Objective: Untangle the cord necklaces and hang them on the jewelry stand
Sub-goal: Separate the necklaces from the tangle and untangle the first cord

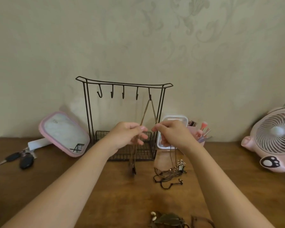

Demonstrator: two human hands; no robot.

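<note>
L hand (pixel 128 134), R hand (pixel 173 134) raised, pinching hooked cord (pixel 145 112).

person, only the arms in frame. bare left forearm (pixel 72 180) and bare right forearm (pixel 220 180), both uncovered from the wrist down to the bottom edge. clothing: can't tell, upper arms are cut off by the frame. bare left hand (pixel 128 134) and bare right hand (pixel 170 134), plain skin on fingers and wrists. short fingernails (pixel 143 128), trimmed close to the tips, finish looks plain as far as the blur allows. wide lens makes both forearms look thick near the camera, tapering to narrow wrists. elbows and torso out of view.
</note>
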